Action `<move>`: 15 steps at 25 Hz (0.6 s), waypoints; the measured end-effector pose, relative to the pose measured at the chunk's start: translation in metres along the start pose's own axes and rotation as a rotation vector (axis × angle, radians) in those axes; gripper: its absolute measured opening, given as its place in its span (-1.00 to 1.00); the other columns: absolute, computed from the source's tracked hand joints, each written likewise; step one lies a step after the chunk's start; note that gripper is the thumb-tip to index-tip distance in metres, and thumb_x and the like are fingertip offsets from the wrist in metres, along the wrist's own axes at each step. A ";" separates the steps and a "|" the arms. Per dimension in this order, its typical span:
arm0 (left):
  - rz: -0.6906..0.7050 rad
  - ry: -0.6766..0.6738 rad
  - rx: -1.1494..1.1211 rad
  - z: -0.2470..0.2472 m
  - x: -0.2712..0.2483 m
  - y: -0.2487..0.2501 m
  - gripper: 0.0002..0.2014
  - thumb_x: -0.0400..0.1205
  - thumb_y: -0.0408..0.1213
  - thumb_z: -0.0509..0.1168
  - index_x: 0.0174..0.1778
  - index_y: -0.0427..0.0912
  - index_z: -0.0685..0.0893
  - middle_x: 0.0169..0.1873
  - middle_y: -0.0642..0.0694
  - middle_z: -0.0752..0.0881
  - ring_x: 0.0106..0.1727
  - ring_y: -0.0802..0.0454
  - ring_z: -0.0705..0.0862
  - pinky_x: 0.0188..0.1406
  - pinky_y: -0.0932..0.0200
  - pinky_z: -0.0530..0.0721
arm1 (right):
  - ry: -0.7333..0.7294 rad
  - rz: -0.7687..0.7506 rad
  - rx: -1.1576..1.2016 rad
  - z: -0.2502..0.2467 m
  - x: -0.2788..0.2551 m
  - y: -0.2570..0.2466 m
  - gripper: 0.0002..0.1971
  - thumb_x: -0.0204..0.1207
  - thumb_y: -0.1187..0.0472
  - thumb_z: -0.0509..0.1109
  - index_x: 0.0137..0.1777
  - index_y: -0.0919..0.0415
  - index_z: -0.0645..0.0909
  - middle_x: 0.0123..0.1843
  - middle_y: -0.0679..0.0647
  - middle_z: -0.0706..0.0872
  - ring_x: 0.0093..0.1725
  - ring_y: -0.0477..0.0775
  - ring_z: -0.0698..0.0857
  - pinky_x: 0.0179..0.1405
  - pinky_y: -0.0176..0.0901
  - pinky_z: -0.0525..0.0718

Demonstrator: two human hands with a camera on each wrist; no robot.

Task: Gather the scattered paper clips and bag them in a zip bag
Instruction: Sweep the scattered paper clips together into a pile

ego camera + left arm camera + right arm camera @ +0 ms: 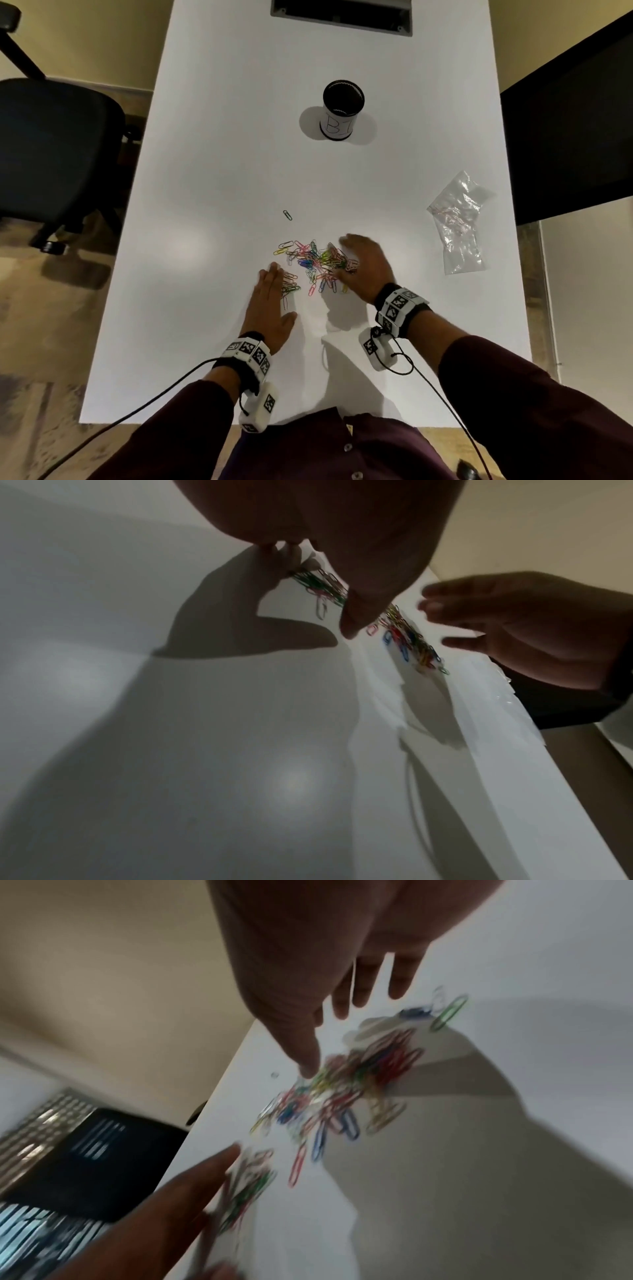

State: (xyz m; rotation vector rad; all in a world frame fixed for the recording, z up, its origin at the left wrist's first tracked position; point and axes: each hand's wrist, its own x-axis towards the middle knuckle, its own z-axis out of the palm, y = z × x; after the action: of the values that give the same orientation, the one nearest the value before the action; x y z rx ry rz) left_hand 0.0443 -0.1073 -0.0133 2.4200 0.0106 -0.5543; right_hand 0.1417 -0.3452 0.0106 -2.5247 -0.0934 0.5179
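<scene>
Several coloured paper clips (313, 262) lie in a loose pile on the white table (205, 171), between my two hands. My left hand (272, 301) lies flat with straight fingers at the pile's left edge, touching a small clump of clips (318, 585). My right hand (364, 263) is spread with straight fingers over the pile's right side (356, 1085). One green clip (287, 215) lies apart, farther up the table. The clear zip bag (457, 222) lies crumpled at the right, a few pinkish clips showing inside.
A black cup (340, 109) with a white label stands upright mid-table, beyond the pile. A grey cable slot (342, 15) sits at the far edge. A black chair (51, 144) stands left of the table, a dark panel (565, 120) to the right.
</scene>
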 end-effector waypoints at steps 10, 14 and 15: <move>-0.214 0.116 -0.219 -0.008 0.015 0.002 -0.37 0.53 -0.49 0.40 0.53 -0.17 0.39 0.28 -0.23 0.45 0.20 -0.21 0.63 0.26 0.02 0.65 | 0.029 0.269 0.031 0.014 -0.013 -0.005 -0.41 0.27 0.28 0.64 0.31 0.19 0.55 0.30 0.22 0.50 0.19 0.30 0.63 0.22 0.06 0.67; -0.230 0.155 -0.312 0.000 0.031 0.023 -0.43 0.48 -0.61 0.32 0.43 -0.22 0.50 0.19 -0.27 0.52 0.05 -0.24 0.68 0.13 0.14 0.65 | -0.058 0.180 0.045 0.037 -0.003 -0.033 -0.43 0.40 0.34 0.48 0.44 0.22 0.50 0.36 0.22 0.53 0.33 0.24 0.60 0.34 0.01 0.62; -0.230 0.145 -0.321 0.001 0.034 0.023 -0.43 0.47 -0.60 0.35 0.43 -0.23 0.50 0.20 -0.26 0.52 0.04 -0.23 0.69 0.14 0.11 0.67 | -0.068 0.166 0.081 0.037 -0.004 -0.035 -0.41 0.39 0.32 0.51 0.45 0.19 0.51 0.35 0.20 0.54 0.32 0.22 0.62 0.34 0.02 0.64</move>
State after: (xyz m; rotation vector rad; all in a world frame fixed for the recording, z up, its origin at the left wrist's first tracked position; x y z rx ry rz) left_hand 0.0781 -0.1306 -0.0135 2.1496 0.4135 -0.4387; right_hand 0.1255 -0.2971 0.0020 -2.4485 0.1104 0.6600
